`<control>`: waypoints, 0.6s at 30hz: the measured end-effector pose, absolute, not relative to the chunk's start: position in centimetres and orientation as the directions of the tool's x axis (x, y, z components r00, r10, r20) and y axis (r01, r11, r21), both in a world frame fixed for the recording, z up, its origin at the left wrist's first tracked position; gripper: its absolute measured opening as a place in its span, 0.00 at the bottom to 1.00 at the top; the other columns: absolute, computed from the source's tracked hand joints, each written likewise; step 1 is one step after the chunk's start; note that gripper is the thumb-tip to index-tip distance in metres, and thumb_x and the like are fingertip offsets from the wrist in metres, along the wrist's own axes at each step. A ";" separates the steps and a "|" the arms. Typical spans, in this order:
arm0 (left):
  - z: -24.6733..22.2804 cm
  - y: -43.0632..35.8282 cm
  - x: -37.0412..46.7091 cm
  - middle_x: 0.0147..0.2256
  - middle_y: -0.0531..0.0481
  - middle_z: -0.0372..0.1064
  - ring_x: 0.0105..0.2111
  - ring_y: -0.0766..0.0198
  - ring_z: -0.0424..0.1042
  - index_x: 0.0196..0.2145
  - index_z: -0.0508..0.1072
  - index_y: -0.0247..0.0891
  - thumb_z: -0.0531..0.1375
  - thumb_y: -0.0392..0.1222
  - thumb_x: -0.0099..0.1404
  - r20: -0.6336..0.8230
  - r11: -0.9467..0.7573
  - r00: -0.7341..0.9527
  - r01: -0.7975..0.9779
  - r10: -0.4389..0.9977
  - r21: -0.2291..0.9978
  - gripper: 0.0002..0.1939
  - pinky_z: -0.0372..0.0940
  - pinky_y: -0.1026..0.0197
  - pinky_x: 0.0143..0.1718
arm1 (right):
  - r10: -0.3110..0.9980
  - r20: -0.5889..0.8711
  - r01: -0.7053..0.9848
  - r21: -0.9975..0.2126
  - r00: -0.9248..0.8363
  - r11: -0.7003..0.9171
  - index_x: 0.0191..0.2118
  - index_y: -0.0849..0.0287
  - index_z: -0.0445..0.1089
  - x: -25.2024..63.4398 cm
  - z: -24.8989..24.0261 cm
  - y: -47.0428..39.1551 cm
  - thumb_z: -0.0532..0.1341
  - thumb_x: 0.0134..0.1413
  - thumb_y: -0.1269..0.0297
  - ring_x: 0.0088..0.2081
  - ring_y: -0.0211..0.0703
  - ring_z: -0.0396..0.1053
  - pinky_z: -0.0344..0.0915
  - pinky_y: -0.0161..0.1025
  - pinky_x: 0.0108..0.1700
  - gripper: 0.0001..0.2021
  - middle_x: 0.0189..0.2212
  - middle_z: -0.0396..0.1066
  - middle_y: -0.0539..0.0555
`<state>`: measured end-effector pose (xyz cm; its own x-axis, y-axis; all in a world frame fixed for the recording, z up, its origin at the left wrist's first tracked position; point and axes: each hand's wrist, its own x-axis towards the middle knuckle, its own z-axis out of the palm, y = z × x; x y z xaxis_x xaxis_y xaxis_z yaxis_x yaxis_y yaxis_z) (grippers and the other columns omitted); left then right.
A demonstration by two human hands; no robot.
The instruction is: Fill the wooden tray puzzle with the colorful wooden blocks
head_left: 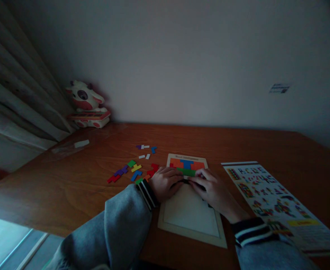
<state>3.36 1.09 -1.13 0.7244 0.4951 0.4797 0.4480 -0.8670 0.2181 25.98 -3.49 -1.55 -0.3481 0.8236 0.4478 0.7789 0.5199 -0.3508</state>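
A wooden puzzle board [191, 221] lies on the table in front of me, its lower part pale and bare. Orange, blue and red pieces fill its top rows, with a green puzzle piece [186, 172] just below them. My left hand [167, 183] reaches over the board's left edge, fingers bent and held together just under the green piece. From the other side, my right hand [209, 187] curls in with thumb and fingers closed near the same spot. A small pale sliver shows between the fingertips; what they hold is mostly hidden.
Loose coloured puzzle pieces [121, 171] lie left of the board, with small white pieces [142, 156] farther back. A printed pattern sheet [277, 198] lies on the right. At the back left stands a toy cow [87, 105], beside a curtain [18, 86].
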 end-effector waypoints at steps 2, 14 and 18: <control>-1.3 1.1 3.4 0.46 0.46 0.75 0.46 0.57 0.73 0.44 0.77 0.39 0.54 0.44 0.71 0.477 -0.871 0.731 0.447 0.488 0.205 0.13 0.68 0.53 0.48 | 0.821 0.433 0.785 -0.326 -0.372 0.527 0.43 0.50 0.78 25.8 -1.4 -3.6 0.57 0.63 0.60 0.37 0.47 0.68 0.68 0.46 0.40 0.11 0.34 0.68 0.55; -1.0 0.8 3.5 0.43 0.44 0.76 0.42 0.59 0.74 0.42 0.77 0.38 0.54 0.44 0.71 0.508 -0.889 0.733 0.416 0.452 0.189 0.13 0.69 0.56 0.43 | 0.853 0.405 0.782 -0.390 -0.328 0.486 0.44 0.51 0.75 25.8 -1.6 -3.7 0.62 0.59 0.57 0.41 0.49 0.69 0.69 0.48 0.44 0.10 0.37 0.69 0.55; -1.1 0.8 3.4 0.43 0.45 0.76 0.42 0.60 0.74 0.44 0.77 0.40 0.53 0.44 0.72 0.508 -0.894 0.740 0.409 0.442 0.183 0.13 0.69 0.57 0.44 | 0.861 0.436 0.779 -0.430 -0.263 0.456 0.46 0.50 0.73 25.6 -2.0 -3.5 0.60 0.60 0.60 0.42 0.50 0.69 0.69 0.49 0.45 0.10 0.38 0.71 0.55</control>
<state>3.40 0.85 -1.14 0.7398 0.4416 0.5076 0.4085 -0.8943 0.1826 25.61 -3.52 -2.00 -0.2632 0.8606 0.4359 0.7789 0.4562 -0.4304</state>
